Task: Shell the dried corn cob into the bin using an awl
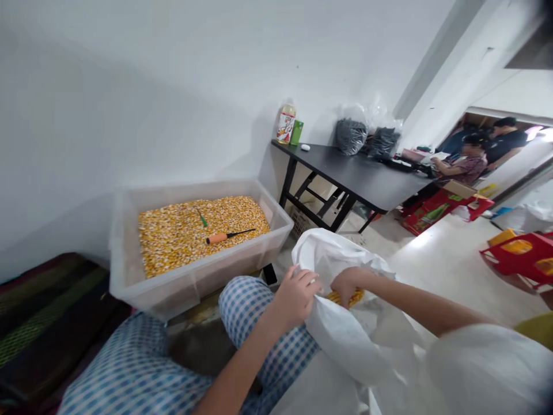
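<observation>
My left hand [298, 297] is closed on the rim of a white sack [345, 337], holding its mouth open beside my knee. Inside the mouth, my right hand [349, 283] has its fingers curled over a yellow corn cob [356, 297]; the sack wall hides the lower part of the cob. To the left stands a translucent plastic bin [242, 259] with loose corn kernels [173, 242] in it. On the kernels lie a screwdriver-like tool [220, 237] with an orange handle and a thin tool with a green end [203, 219].
A black table [328, 164] against the wall bears a bottle [286, 124], a green box [296, 132] and bags of dark material [352, 135]. Red crates [518, 259] stand on the right. Several people [470, 155] are in the background. A dark bag-like item [52, 323] lies at left.
</observation>
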### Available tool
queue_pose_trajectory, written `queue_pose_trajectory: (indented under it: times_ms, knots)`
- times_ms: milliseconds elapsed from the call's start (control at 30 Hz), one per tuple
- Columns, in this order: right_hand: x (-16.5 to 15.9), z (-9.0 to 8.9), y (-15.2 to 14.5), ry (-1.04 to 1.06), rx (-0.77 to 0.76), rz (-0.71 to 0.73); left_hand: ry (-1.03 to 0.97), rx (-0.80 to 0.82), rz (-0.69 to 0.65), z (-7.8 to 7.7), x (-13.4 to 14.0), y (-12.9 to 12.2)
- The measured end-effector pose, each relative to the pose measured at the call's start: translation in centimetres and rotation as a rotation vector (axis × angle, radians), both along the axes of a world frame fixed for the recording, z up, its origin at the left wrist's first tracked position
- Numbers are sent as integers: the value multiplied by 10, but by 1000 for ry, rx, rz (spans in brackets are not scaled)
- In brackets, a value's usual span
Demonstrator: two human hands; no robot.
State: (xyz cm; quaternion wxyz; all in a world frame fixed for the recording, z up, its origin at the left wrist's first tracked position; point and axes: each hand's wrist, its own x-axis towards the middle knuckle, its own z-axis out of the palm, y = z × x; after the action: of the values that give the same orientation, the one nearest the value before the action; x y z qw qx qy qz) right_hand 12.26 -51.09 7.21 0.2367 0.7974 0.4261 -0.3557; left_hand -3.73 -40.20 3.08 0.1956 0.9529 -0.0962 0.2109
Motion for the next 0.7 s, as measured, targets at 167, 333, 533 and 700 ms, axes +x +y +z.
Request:
queue_pose_trajectory:
  times_ms: [167, 333, 533, 700]
  knots:
    - [0, 45, -47, -165, 369, 82, 12, -142, -20, 3, -6, 10]
    - [-9, 65, -64, -268, 655, -31, -13, -293, 46, 4, -3, 13]
    - [-7, 46, -64, -225, 861, -54, 7, -413, 163, 10, 9, 9]
    - [-6, 38, -66, -105, 962, -100, 7, -309, 127, 11, 30, 5]
